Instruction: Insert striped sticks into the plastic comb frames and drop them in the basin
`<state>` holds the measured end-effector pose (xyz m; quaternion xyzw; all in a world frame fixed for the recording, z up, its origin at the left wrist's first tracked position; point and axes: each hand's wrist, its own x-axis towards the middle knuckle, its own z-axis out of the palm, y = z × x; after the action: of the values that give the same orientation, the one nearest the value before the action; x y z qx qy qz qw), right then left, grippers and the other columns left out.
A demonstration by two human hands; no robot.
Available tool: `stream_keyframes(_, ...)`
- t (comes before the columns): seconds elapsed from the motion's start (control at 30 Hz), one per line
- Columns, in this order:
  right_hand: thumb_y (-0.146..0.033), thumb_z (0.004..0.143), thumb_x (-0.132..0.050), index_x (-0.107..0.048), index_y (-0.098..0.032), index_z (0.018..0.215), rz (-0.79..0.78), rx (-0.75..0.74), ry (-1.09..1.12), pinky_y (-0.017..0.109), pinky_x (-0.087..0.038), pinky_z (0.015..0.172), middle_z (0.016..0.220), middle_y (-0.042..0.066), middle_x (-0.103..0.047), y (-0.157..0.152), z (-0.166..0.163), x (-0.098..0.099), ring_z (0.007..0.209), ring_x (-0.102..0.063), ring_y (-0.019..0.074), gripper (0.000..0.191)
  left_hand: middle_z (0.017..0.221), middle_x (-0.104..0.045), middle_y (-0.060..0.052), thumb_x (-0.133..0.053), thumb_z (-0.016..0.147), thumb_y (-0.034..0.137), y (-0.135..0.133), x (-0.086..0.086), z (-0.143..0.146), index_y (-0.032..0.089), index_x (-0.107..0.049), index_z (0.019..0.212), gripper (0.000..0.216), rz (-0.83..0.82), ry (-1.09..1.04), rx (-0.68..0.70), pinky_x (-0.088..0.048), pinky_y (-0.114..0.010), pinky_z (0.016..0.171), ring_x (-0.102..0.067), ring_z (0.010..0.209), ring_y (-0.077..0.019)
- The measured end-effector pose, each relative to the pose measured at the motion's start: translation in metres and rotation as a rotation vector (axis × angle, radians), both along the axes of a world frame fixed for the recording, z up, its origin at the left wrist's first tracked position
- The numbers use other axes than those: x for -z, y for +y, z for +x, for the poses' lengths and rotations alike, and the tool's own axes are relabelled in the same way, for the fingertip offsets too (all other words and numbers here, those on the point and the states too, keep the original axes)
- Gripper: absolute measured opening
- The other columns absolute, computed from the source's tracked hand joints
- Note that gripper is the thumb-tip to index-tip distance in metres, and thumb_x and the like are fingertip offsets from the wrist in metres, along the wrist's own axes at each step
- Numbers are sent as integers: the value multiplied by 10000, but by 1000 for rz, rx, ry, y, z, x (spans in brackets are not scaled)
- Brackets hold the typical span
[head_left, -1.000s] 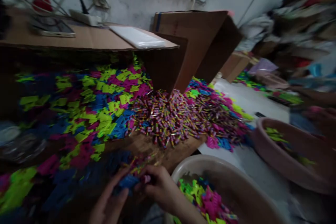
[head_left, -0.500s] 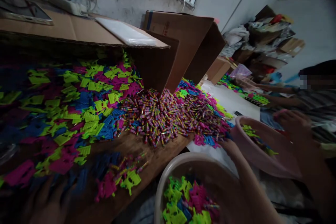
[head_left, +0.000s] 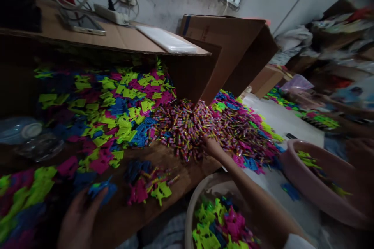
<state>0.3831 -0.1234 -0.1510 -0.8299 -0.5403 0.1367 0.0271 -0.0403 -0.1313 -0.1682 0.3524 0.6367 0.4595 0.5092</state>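
My right hand (head_left: 212, 147) has swung over from beside the pink basin (head_left: 285, 163) into the heap of small striped sticks (head_left: 187, 124) on the desk (head_left: 175, 167), its fingers buried so I cannot tell the grip. My left hand (head_left: 77, 218) lies loosely spread, touching a blue plastic piece (head_left: 102, 190).

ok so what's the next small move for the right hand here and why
Probably pinch one small tube with the right hand: it sits at the near edge of the tube pile, while the left hand is at a blue plastic piece on the table.
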Motion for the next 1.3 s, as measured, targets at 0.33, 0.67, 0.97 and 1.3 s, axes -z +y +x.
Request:
stream_keyframes(0.33,-442,788,-553,-572,-188,1041,379,84,775,283,-486,644,935,87,-661,-25,-57,-21,817,-629,228,359,766,-681,15,-835,514,235,-9,-45,39,159,-615,886,438,-140,-522,63,-530,-229,597,-635,675,-133)
stream_keyframes(0.67,-389,800,-649,-557,-265,1106,76,-91,1658,210,-454,619,796,-20,-609,-76,-220,-41,726,-586,118,343,813,-698,-18,-839,523,224,-18,-52,44,160,-608,958,497,-171,-542,169,-477,-222,668,-635,697,-131)
stream_keyframes(0.97,-371,762,-691,-619,-214,1004,-2,1,1598,122,-299,382,666,-50,-538,-80,-211,-34,465,-402,37,298,768,-686,-14,-846,521,235,-26,-62,41,167,-651,898,430,-315,-646,291,-493,-232,649,-635,664,-136)
stream_keyframes(1.3,-283,710,-754,-605,-192,789,39,-22,1662,170,-431,644,724,-36,-598,-81,-207,-45,682,-544,82,192,747,-669,-18,-802,628,252,-33,-58,40,165,-658,967,379,-345,-777,474,-467,-177,627,-623,672,-106)
